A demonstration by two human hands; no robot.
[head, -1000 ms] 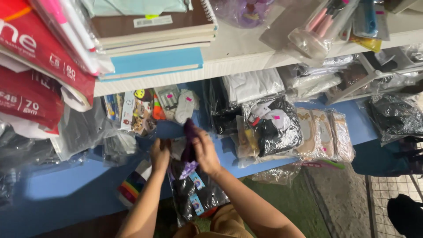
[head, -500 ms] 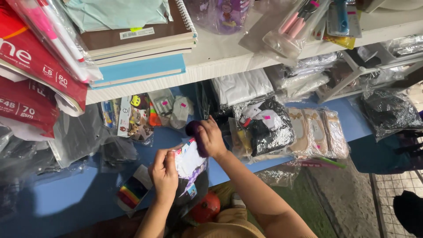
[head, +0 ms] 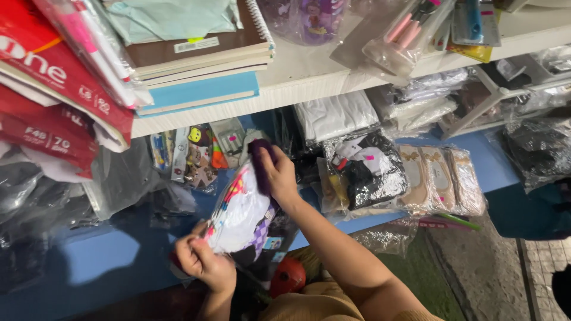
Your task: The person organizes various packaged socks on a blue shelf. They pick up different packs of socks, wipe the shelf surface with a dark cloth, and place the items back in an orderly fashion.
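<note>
Holding a clear plastic packet of white printed fabric [head: 241, 211] taut above the blue table [head: 101, 261]: left hand [head: 202, 264] pinches its lower corner, right hand [head: 276, 175] grips its top with a purple cloth [head: 260, 166], apparently for inspection.

Two levels. Upper white shelf [head: 309, 74]: stack of notebooks [head: 196, 65] w/ a spiral-bound one on top, red paper packs [head: 53, 89] at left hanging over the edge, clear purple cup [head: 309, 18], pens in plastic sleeves [head: 410, 35] to the right. Lower blue shelf [head: 107, 255] just beneath: small carded trinkets [head: 196, 151] at back under the white edge, folded white cloth pack [head: 336, 116], black-and-white bagged item [head: 369, 169], beige packed pairs [head: 440, 178] side by side near the front edge, dark crumpled bags [head: 35, 202] at far left, black bagged goods [head: 538, 148] at far right. Ground [head: 476, 267] below, front right.
</note>
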